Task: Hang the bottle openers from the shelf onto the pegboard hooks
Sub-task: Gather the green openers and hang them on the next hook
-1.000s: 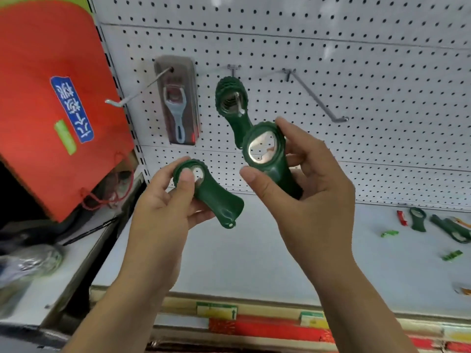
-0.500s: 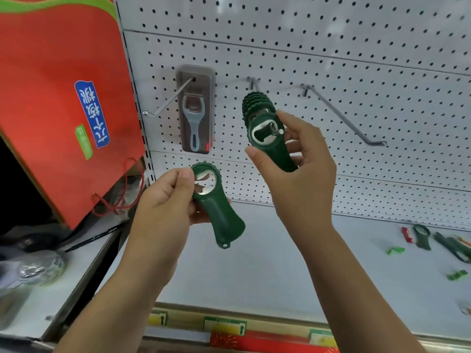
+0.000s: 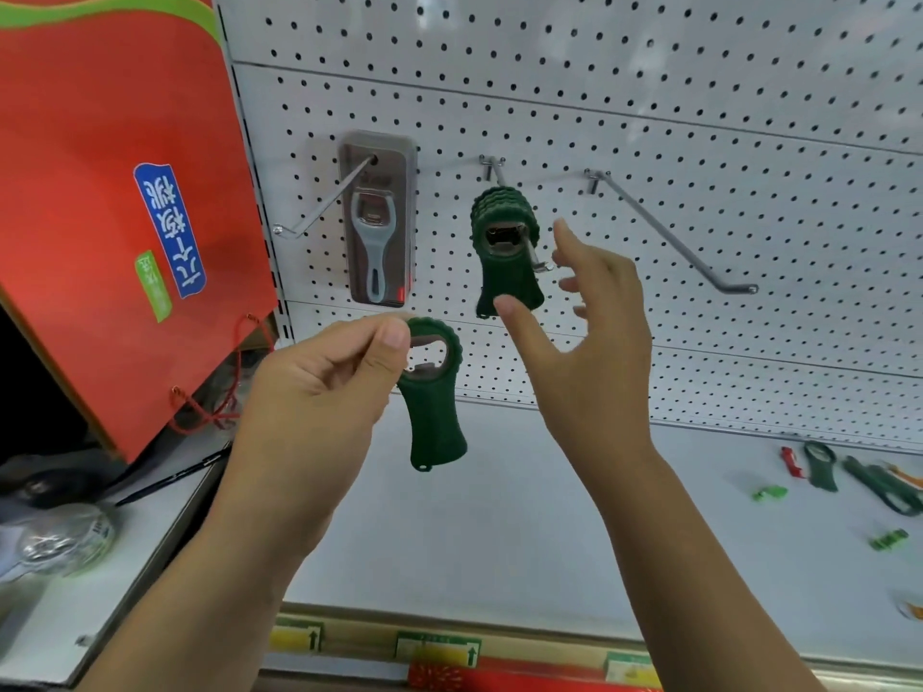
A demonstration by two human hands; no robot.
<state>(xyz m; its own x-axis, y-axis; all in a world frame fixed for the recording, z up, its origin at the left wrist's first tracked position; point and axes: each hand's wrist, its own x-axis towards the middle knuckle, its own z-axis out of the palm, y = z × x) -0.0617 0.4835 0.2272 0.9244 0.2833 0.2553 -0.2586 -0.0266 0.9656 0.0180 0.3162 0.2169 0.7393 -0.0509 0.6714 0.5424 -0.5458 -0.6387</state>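
Several dark green bottle openers point(image 3: 505, 252) hang stacked on the middle pegboard hook point(image 3: 540, 264). My right hand point(image 3: 592, 337) hovers just right of and below that stack, fingers spread and holding nothing. My left hand point(image 3: 319, 392) pinches the round head of another green bottle opener point(image 3: 433, 397) between thumb and fingers, its handle hanging down in front of the pegboard point(image 3: 649, 117). More green openers point(image 3: 820, 464) lie on the white shelf point(image 3: 499, 516) at the far right.
A packaged grey opener point(image 3: 377, 217) hangs on the left hook. A long bare hook point(image 3: 674, 232) juts out at the right. A red paper bag point(image 3: 100, 192) stands at the left. Small green and red bits point(image 3: 771, 491) lie on the shelf.
My right hand slid its opener onto the middle hook and let go, fingers now spread. My left hand kept its opener, now hanging handle-down.
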